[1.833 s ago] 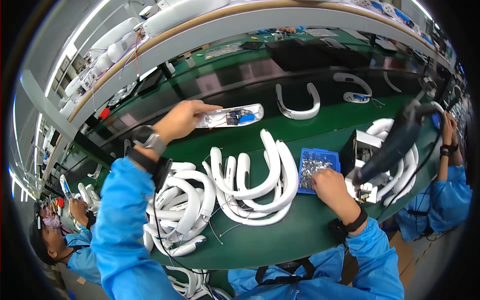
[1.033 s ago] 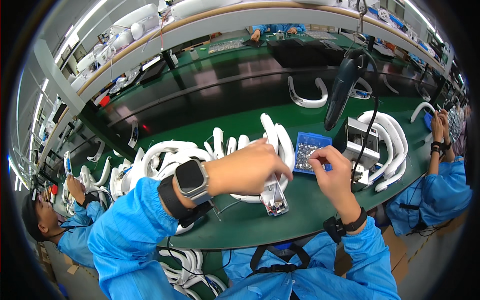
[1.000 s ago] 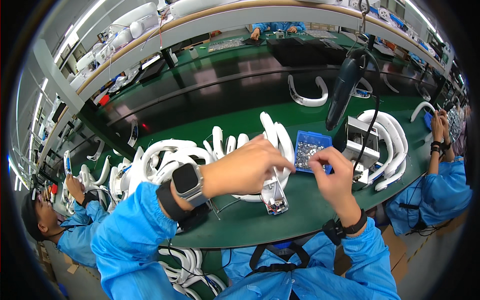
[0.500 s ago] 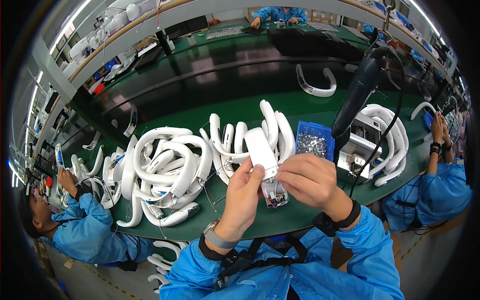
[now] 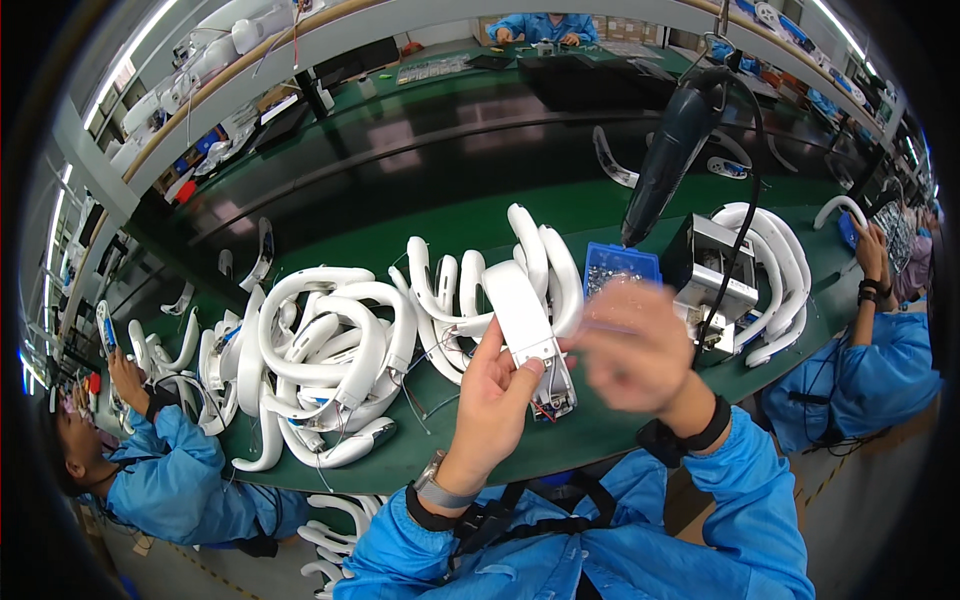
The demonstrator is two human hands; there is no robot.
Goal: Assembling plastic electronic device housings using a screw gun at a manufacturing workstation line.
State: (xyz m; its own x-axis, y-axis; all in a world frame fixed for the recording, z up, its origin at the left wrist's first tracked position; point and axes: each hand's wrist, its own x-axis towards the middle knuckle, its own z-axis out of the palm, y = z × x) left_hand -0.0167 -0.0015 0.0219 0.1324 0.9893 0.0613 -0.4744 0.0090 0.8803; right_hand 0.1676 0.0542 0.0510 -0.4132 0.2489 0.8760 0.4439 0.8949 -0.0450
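My left hand (image 5: 497,405) grips a white curved plastic housing (image 5: 518,305) near its lower end, thumb on top. Small holes show at that end, and below it sits an open section with wires and inner parts (image 5: 553,393). Smeared by motion, my right hand (image 5: 640,350) is to the right of the housing, just below a blue plastic box (image 5: 650,264) of small metal pieces. Whether its fingers hold anything cannot be made out. A dark electric screwdriver (image 5: 670,155) hangs above the box, tip down.
White curved housings (image 5: 340,340) with loose wires are piled on the green table (image 5: 460,445) at left. More (image 5: 790,280) lie right, beyond a metal device (image 5: 722,290). Co-workers in blue sit at left (image 5: 185,460), right (image 5: 850,370) and across the table (image 5: 545,28).
My right hand has left the lower end of the housing and moved right, toward the blue box. The screwdriver appears further left. My left hand keeps its hold.
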